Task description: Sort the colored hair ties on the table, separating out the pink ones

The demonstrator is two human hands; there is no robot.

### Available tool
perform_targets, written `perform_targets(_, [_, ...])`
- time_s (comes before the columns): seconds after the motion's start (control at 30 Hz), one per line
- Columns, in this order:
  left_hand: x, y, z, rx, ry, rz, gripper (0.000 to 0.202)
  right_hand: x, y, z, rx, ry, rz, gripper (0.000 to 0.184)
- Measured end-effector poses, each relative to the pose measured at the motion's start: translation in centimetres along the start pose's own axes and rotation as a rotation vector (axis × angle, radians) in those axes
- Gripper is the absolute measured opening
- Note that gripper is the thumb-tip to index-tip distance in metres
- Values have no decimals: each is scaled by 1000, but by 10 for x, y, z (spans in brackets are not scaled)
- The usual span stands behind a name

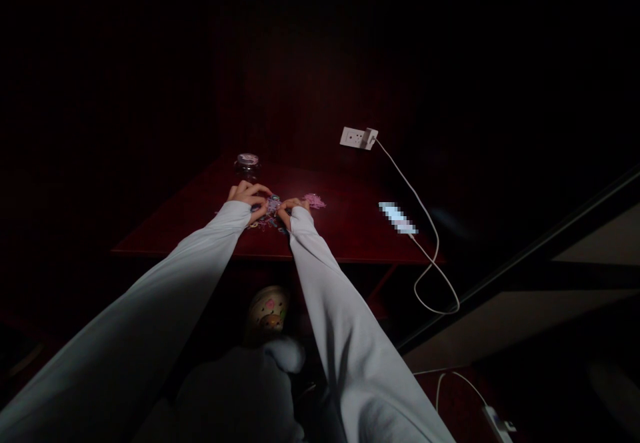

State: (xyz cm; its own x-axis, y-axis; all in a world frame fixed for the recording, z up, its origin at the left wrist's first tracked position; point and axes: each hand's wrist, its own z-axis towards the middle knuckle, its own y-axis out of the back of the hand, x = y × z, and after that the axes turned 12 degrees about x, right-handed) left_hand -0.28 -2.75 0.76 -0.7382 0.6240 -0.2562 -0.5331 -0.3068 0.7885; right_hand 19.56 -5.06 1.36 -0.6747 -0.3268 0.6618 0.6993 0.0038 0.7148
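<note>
On the dark red table, a small pile of thin, colourful loops like rubber bands (pixel 273 204) lies between my two hands. My left hand (pixel 247 194) reaches in from the left, its fingers bent and the fingertips and thumb closed at the pile's edge. From the other side my right hand (pixel 294 207) pinches at the same pile, thumb and fingers together. What each hand holds is too small and dim to name. A pink clump of similar thin strands (pixel 315 201) lies just beyond my right hand. Behind my left hand stands a clear jar with a pale lid (pixel 247 165).
A lit phone (pixel 397 217) lies at the right of the table (pixel 345 236). Its white cable (pixel 434 229) loops over the edge and up to a charger in the wall socket (pixel 354 137). A flowered shoe (pixel 269 307) shows below. A power strip (pixel 497 423) sits lower right.
</note>
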Motion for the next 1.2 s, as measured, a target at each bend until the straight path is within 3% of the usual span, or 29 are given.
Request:
perform_targets(0.33, [7, -4, 3, 14, 21, 1, 21, 2, 0, -2, -9, -3, -5, 15])
perform_targets(1.2, [-5, 9, -5, -20, 3, 24, 23, 1, 1, 1, -77, -12, -17, 11])
